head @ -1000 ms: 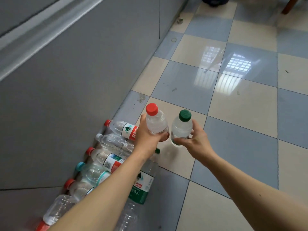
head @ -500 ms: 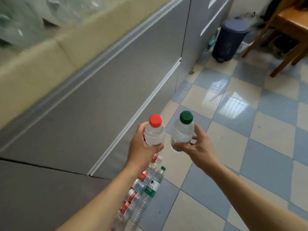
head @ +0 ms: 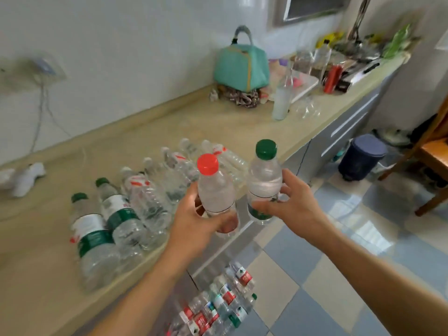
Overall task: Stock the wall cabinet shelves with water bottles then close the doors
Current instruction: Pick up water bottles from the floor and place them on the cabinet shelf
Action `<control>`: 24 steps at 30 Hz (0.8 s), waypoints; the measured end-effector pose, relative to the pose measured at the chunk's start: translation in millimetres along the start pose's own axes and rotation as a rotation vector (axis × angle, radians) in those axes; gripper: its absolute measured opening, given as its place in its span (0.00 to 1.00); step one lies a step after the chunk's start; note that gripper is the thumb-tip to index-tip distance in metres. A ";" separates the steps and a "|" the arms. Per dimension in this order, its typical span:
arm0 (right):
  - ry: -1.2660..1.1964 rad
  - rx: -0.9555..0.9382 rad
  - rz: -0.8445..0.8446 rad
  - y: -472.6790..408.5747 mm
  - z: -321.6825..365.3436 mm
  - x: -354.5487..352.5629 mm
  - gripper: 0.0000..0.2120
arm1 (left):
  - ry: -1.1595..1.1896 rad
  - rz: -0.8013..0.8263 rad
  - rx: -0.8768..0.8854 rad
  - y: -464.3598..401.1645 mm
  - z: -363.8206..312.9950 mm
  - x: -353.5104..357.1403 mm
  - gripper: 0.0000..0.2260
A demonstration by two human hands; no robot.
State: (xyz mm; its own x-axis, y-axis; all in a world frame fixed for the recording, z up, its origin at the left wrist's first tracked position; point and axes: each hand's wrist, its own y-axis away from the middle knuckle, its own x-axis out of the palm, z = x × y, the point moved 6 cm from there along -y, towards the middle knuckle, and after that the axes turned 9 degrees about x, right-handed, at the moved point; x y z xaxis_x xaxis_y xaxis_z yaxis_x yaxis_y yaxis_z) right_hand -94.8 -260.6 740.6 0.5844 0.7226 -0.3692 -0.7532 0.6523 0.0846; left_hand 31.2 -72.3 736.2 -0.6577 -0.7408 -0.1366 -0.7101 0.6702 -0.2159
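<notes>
Beige tabletop (head: 218, 122) carrying a row of lying bottles (head: 145, 197). Just past its front edge, left hand (head: 194, 229) is gripping the red-capped bottle (head: 215, 190); right hand (head: 293, 204) is gripping the green-capped bottle (head: 264, 180), both upright.

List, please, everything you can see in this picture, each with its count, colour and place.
red-capped bottle: one, clear, upright in the left grip
green-capped bottle: one, clear, upright in the right grip
counter bottles: a row, count unclear, clear, lying on the countertop
floor bottles: a row, count unclear, clear, lying by the cabinet base
bag: one, teal, back of the countertop
bin: one, dark blue, on the floor
chair: one, wooden, far right
left hand: holds the red-capped bottle
right hand: holds the green-capped bottle
</notes>
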 end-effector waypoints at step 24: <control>-0.388 -0.635 0.297 35.7 569.9 204.3 0.22 | -0.114 -0.618 0.600 -34.1 -424.6 -457.5 0.29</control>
State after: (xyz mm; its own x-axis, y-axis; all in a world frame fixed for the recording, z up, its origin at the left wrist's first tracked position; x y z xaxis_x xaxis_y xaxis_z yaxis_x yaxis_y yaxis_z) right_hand 169.8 40.6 1195.6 0.3080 0.9497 -0.0560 -0.8536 0.2498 -0.4571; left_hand 249.5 262.9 1216.6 -0.1459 -0.9857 0.0846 -0.6584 0.0329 -0.7519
